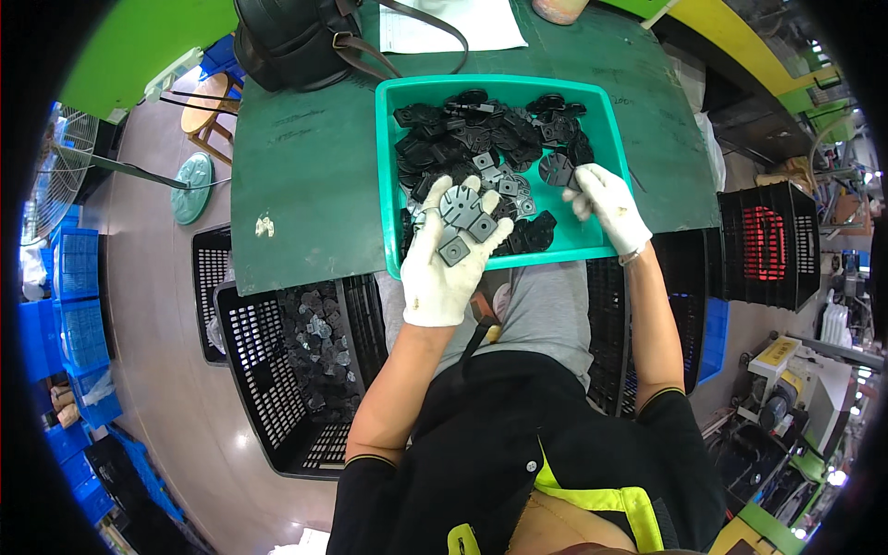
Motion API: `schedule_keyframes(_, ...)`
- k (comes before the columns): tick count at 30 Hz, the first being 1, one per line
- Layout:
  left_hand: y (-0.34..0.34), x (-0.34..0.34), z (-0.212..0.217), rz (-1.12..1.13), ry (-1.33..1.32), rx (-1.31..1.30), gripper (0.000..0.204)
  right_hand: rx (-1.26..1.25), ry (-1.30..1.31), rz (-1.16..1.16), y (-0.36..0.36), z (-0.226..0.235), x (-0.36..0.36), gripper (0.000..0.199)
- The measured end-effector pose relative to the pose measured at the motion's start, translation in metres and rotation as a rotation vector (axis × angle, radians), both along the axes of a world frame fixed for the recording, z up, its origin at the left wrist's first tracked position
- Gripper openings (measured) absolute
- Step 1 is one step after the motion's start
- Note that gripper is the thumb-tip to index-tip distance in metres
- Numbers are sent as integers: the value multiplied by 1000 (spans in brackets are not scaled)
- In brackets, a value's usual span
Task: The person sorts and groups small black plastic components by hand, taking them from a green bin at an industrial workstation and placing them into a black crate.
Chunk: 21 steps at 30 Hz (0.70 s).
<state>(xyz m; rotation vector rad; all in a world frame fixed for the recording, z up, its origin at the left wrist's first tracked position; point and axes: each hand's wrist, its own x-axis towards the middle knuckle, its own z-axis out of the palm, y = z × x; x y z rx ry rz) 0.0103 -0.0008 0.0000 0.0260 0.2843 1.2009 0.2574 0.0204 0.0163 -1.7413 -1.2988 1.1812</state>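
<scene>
Head view: the left hand [442,285] lies palm-up, fingers apart, seemingly to cradle black parts [460,205], while the right hand [608,208] pinches a disc [555,169] over the green tub [603,125].

- Illumination bright, fairly even; shadows soft.
- Smooth grey-brown floor [153,324]: small glare spots, lower left.
- White rectangular paper sheet [453,28]: nearly washed out.
- Flat black plastic parts [476,139]: dark, detail partly lost in pile.
- Fisheye distortion: dark green flat counter [305,194] bowed; rim black, surroundings there stretched, soft.
</scene>
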Motion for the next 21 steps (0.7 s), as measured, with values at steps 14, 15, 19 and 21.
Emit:
schedule_keyframes(14, 1, 3, -1, 29, -27, -15, 43, 75, 301, -113, -26, 27, -77, 31)
schedule_keyframes(15, 1, 2, -3, 31, -32, 3, 43, 146, 339, -87, -27, 26, -87, 30)
schedule_keyframes(19, 1, 4, -1, 50, -76, 33, 43, 255, 125, -72, -33, 21, -116, 24)
schedule_keyframes(21, 1, 6, 5, 65, -51, 0, 43, 429, -17, -29, -32, 15, -114, 20)
